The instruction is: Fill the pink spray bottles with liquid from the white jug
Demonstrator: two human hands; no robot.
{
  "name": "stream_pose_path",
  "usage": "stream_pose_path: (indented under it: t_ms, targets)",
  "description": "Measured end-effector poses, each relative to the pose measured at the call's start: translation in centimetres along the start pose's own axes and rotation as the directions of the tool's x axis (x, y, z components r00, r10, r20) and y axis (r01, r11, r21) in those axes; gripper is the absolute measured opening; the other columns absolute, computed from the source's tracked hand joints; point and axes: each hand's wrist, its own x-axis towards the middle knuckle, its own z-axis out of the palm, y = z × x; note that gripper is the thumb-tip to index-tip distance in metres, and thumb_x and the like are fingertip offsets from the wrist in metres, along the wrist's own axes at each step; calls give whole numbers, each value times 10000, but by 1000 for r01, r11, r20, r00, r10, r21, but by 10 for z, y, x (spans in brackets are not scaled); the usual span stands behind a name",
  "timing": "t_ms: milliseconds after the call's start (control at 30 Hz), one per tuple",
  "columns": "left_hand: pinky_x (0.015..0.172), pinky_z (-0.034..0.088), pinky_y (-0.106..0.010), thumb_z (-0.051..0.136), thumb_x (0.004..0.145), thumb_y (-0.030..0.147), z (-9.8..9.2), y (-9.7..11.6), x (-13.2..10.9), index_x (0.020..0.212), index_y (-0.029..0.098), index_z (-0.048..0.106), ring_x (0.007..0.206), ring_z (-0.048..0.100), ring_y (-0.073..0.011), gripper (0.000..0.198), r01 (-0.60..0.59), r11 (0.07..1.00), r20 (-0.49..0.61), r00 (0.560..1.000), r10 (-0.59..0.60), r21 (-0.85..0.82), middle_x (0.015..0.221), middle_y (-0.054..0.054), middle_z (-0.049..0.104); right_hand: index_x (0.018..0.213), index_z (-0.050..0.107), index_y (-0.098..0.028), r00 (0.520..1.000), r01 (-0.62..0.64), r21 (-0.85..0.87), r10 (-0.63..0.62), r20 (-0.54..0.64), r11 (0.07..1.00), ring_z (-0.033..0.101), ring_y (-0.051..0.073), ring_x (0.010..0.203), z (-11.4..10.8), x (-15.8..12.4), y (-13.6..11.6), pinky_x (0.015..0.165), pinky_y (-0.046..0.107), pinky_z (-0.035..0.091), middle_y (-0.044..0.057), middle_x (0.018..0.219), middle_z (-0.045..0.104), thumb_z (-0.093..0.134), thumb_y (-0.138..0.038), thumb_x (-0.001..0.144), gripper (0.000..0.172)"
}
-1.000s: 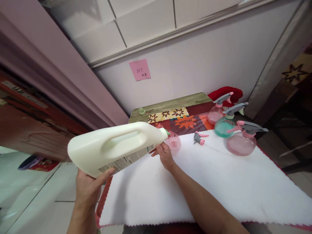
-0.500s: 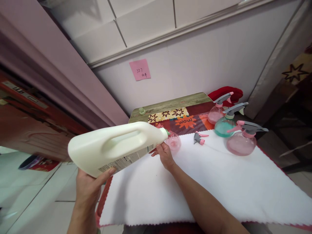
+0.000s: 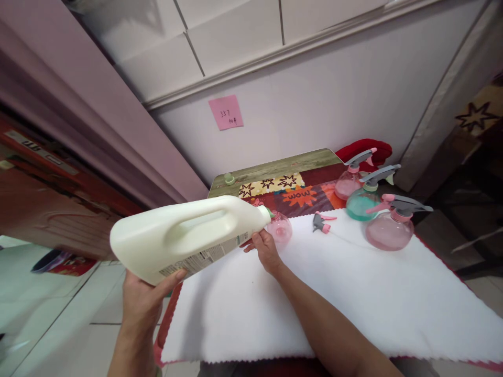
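Note:
My left hand [image 3: 143, 301] grips the bottom of a large cream-white jug [image 3: 184, 238] with a moulded handle. The jug is tipped on its side, and its spout rests over the open mouth of a small round pink bottle [image 3: 280, 229] on the white cloth [image 3: 334, 298]. My right hand [image 3: 266, 248] is curled around that pink bottle from the near side, holding it upright. A loose grey and pink spray head [image 3: 321, 222] lies on the cloth just right of the bottle.
Three spray bottles with trigger heads stand at the right: pink [image 3: 349, 180], teal [image 3: 363, 201], and a larger pink one [image 3: 391, 228]. A green cap [image 3: 229, 179] sits on the far table corner. A pink sticky note [image 3: 225, 112] is on the wall. Tiled floor lies left.

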Motion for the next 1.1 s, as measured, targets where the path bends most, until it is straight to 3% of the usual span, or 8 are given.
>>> stream_pose_path:
  t_ms: [533,1100]
  targets:
    - [934,607,-452,996,439,309,2,0,1,1204,181,689,998,695,-280,835,16,1000,-20,1000,-16,-2,1112,-97,734,1058,646,-176,999,7,-89,-3,46,996,764,212,754,0,-1,2,593,296,599,67,891,744,669,-567,882,430]
    - [978,577,-512,993,452,337,-1,-1,0,1225,176,681,1006,690,-292,849,15,998,-24,1000,-14,60,1104,-103,731,1057,655,-182,998,-1,-89,6,56,996,761,214,759,-1,-1,1,603,305,601,64,887,746,679,-609,873,466]
